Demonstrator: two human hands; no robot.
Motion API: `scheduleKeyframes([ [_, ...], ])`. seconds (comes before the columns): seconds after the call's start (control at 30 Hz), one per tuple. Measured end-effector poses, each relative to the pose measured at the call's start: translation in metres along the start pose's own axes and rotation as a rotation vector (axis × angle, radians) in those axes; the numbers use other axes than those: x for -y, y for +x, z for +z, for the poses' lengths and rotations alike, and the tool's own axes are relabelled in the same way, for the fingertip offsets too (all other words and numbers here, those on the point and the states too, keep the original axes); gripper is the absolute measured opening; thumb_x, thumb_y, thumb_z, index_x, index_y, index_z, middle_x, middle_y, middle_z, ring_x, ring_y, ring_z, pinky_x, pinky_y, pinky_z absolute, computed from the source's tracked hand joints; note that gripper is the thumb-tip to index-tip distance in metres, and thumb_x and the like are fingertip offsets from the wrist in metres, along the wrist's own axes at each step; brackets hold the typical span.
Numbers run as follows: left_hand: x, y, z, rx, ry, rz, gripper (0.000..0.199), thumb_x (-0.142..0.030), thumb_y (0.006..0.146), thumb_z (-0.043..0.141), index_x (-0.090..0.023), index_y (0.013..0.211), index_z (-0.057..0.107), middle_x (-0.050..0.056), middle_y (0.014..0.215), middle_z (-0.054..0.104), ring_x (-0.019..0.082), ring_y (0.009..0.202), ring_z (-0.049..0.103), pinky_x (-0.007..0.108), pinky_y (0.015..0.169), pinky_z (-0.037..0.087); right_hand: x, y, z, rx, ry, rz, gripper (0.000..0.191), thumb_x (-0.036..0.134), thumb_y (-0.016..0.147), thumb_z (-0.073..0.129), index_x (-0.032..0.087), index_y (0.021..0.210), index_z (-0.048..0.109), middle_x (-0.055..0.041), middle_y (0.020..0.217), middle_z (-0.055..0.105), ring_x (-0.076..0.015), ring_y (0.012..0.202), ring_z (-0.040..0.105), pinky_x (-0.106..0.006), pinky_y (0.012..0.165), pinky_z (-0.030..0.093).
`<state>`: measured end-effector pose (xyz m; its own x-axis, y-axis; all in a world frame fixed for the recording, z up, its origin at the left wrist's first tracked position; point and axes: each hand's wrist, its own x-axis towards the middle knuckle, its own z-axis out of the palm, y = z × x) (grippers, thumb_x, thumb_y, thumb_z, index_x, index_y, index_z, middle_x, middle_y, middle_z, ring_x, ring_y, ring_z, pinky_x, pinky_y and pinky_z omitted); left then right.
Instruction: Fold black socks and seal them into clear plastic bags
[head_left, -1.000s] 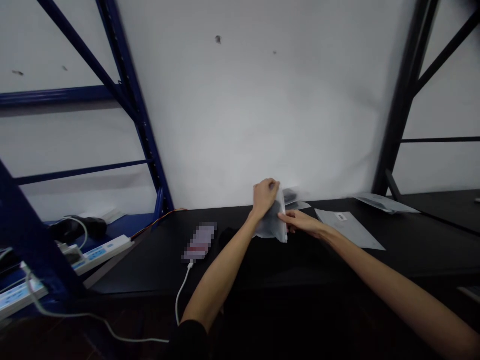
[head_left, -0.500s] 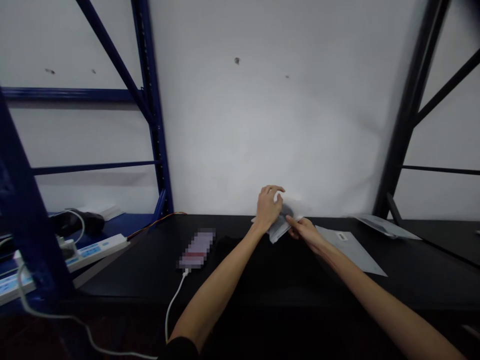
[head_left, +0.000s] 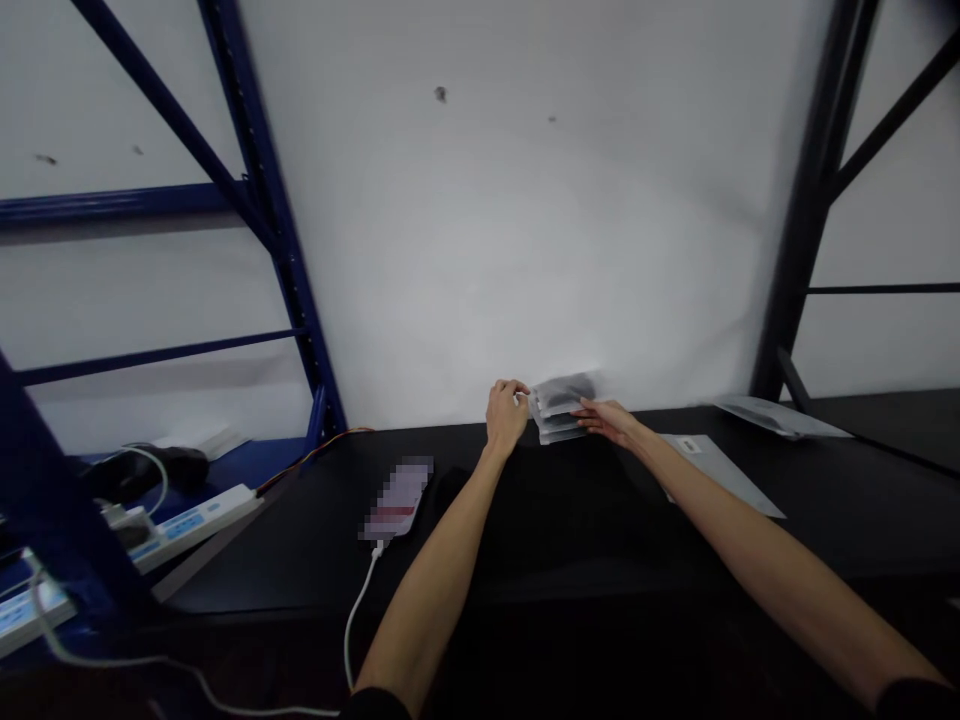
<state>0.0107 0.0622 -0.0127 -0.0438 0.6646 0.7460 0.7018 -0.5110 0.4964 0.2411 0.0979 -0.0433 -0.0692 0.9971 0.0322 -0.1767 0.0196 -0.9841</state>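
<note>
Translucent plastic bags (head_left: pixel 568 392) with dark contents are held up, overlapping, near the wall at the back of the black table. My right hand (head_left: pixel 611 422) grips their right side, thumb on the front and fingers beneath. At their left edge is my left hand (head_left: pixel 506 415), its thumb and forefinger curled together on what looks like a bag's corner. What lies inside the bags is too blurred to name.
A flat grey bag with a white label (head_left: pixel 716 470) lies right of my right hand; another pale bag (head_left: pixel 776 415) is farther right. On the left are a phone (head_left: pixel 401 498) with a white cable, a power strip (head_left: pixel 191 525) and blue rack posts (head_left: pixel 274 230).
My left hand has moved left, to the bags' left edge. The bags now appear spread and overlapping rather than bunched between my hands. The camera view has tilted slightly.
</note>
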Motion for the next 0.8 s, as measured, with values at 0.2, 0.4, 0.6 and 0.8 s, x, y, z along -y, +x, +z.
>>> scheduleKeyframes([
  [0.2, -0.011, 0.001, 0.000, 0.030, 0.006, 0.077, 0.027, -0.010, 0.091, 0.046, -0.024, 0.091, 0.069, 0.006, 0.106, 0.063, 0.022, 0.106, 0.060, 0.033, 0.093, 0.047, 0.004, -0.003, 0.002, -0.053, 0.085, -0.023, 0.019, 0.026, 0.099, 0.061, 0.015, 0.085, 0.068, -0.0132, 0.106, 0.078, -0.0121, 0.063, 0.067, -0.022, 0.053, 0.052],
  [0.4, -0.018, 0.000, 0.004, 0.060, 0.010, 0.114, 0.026, -0.011, 0.091, 0.047, -0.024, 0.092, 0.069, 0.005, 0.107, 0.064, 0.020, 0.099, 0.062, 0.032, 0.088, 0.047, 0.008, -0.006, -0.002, -0.076, 0.101, 0.001, 0.014, 0.029, 0.096, 0.065, 0.018, 0.089, 0.067, -0.0100, 0.103, 0.079, -0.0110, 0.058, 0.064, -0.023, 0.052, 0.052],
  [0.6, -0.014, -0.002, 0.011, 0.236, 0.131, 0.087, 0.023, -0.016, 0.093, 0.049, -0.024, 0.092, 0.071, 0.005, 0.108, 0.064, 0.019, 0.092, 0.065, 0.031, 0.087, 0.047, 0.007, -0.008, -0.018, 0.035, -0.045, 0.081, 0.027, 0.042, 0.100, 0.060, 0.017, 0.094, 0.069, -0.0100, 0.117, 0.077, -0.0089, 0.059, 0.062, -0.019, 0.052, 0.050],
  [0.8, -0.009, -0.006, 0.011, 0.381, 0.273, 0.000, 0.020, -0.021, 0.093, 0.053, -0.022, 0.107, 0.068, 0.007, 0.113, 0.068, 0.021, 0.100, 0.066, 0.033, 0.090, 0.045, 0.012, -0.008, -0.026, 0.181, -0.113, 0.148, 0.049, 0.059, 0.099, 0.055, 0.014, 0.096, 0.075, -0.0119, 0.123, 0.074, -0.0080, 0.065, 0.062, -0.017, 0.059, 0.055],
])
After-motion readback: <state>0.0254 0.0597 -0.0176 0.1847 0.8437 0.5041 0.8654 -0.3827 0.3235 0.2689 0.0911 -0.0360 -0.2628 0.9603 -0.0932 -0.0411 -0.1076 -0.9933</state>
